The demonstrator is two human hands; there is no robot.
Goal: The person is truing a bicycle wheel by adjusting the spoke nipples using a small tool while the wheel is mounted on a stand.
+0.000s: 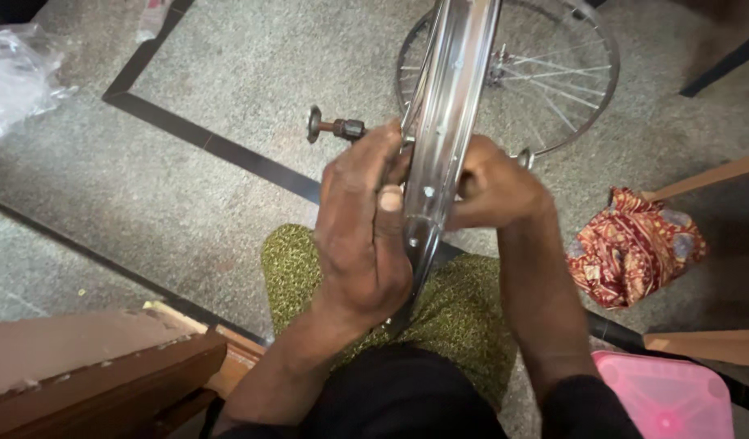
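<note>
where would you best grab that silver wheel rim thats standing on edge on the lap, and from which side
Grip the wheel rim by its two sidewalls, one hand from each side, probably at mid height. It stands on edge across the lap, so its thin band faces up and the flat flanks face outward. The left hand and right hand already clasp it that way, clear of the axle sticking out on the left.

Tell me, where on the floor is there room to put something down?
Bare floor lies past the black stripe, between the plastic bag and the upright rim. More lies between stripe and wooden block. The right is crowded: spoked wheel, red cloth, pink stool.
</note>
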